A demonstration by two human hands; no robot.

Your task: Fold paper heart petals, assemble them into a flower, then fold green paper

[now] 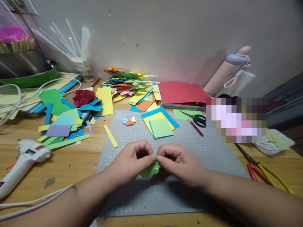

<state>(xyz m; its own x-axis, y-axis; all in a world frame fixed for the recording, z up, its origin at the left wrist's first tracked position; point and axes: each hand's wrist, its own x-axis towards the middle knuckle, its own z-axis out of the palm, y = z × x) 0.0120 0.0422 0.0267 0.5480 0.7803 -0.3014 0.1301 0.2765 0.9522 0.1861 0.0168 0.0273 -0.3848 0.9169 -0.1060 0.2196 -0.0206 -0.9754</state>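
Observation:
A crumpled, partly folded piece of green paper point(149, 171) is pinched between both hands above the grey cutting mat point(189, 195). My left hand point(133, 160) grips it from the left with thumb and fingertips. From the right, my right hand point(181, 164) pinches its upper edge, the two thumbs almost touching. The fingers hide part of the paper. Just beyond my hands lies a stack of blue, yellow and green paper squares point(161, 127). A small multicoloured paper flower point(129, 120) and a yellow paper strip point(110, 136) rest on the mat's left side.
Black-handled scissors point(200, 120) and a dark red pencil point(196, 128) lie at the mat's far right. Pliers point(267, 170) are on the right. A white glue gun point(26, 160), its cord and paper scraps point(60, 129) occupy the left. A red pad point(182, 93) sits against the wall.

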